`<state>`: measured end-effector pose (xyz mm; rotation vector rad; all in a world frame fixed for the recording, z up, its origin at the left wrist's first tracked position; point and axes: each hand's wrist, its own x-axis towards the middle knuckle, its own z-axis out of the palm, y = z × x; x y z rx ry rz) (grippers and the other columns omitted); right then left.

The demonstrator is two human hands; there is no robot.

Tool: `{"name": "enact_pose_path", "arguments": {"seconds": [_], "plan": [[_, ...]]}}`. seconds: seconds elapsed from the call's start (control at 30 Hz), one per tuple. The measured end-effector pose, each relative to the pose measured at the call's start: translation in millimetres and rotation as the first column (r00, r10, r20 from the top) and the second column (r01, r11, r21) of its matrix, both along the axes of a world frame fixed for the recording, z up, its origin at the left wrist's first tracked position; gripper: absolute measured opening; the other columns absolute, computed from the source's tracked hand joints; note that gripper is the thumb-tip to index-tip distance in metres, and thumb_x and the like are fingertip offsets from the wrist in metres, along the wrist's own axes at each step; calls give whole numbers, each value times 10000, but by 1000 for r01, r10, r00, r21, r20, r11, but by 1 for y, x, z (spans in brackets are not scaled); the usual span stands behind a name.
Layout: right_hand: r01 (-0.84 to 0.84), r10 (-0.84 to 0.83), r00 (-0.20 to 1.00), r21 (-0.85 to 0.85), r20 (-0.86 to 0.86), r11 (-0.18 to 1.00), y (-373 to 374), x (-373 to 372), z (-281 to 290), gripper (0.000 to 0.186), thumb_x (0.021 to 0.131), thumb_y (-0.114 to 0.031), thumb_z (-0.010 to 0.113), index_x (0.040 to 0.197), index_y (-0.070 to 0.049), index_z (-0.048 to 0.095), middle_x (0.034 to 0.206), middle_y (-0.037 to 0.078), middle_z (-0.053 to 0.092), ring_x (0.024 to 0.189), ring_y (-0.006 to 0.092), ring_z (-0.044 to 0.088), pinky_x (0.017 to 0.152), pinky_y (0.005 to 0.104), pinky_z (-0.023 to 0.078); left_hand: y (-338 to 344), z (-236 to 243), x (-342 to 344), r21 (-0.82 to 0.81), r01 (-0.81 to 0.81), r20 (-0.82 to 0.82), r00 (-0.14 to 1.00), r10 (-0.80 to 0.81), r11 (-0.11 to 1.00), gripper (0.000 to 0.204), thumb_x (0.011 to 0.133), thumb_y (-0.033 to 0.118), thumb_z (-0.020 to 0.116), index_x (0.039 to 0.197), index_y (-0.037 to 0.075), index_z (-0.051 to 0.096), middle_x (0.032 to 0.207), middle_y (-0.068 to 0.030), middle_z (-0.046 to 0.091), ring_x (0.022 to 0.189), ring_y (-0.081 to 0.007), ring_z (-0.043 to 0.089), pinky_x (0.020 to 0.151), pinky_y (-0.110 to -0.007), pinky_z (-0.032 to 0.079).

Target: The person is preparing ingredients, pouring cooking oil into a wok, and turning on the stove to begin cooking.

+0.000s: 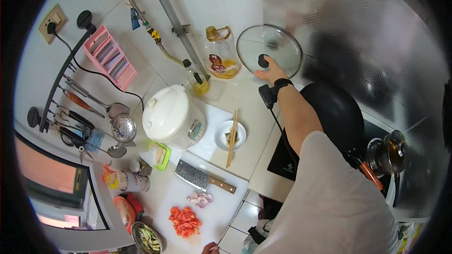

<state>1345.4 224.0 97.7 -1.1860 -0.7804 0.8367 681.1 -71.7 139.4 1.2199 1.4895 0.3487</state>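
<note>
My right hand (273,69) is closed on the black knob of a round glass lid (245,42), which stands tilted against the back wall. A black band with a small box sits on that wrist. Below that forearm is a black wok (336,108), partly hidden by my arm. At the lower edge only the fingers of my left hand (210,248) show, curled together; what they hold, if anything, is hidden. Nearest to them is a white cutting board (223,211) with chopped tomato (184,222), chopped pale pink pieces (200,199) and a cleaver (193,175).
A white rice cooker (172,117) stands left of a bowl (226,143) with chopsticks across it. An oil bottle (221,61) is at the back. Right of the wok sits a lidded pot (388,153). A metal bowl (147,239) holds sliced vegetables; utensils (123,128) hang left.
</note>
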Motion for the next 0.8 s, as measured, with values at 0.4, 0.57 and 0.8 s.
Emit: {"name": "enact_pose_path", "arguments": {"seconds": [0.4,0.57,0.8], "plan": [[165,-365,258,-331,-895,929,44,16,11,606,773,-130,710,1258,-9,368,1285,270,379,1220,423,393,982,525,399,2,-16,15,-78,-49,-101,994,41,996,332,929,186,514,1181,-28,534,1036,-147,609,897,-194,598,742,-289,502],[179,-223,301,-175,-927,968,47,22,-1,502,747,-110,717,1135,5,419,1192,242,416,1111,381,490,924,501,469,9,-14,20,-78,-6,-134,991,-5,997,327,926,176,506,1179,-28,536,1043,-141,608,901,-192,598,742,-287,494],[206,-203,381,-131,-902,970,42,11,3,438,752,-73,694,1081,53,435,1182,265,426,1108,385,492,926,474,478,-2,-10,12,-73,-82,-120,990,72,994,315,927,174,509,1177,-15,538,1025,-136,609,913,-194,586,751,-291,484]]}}
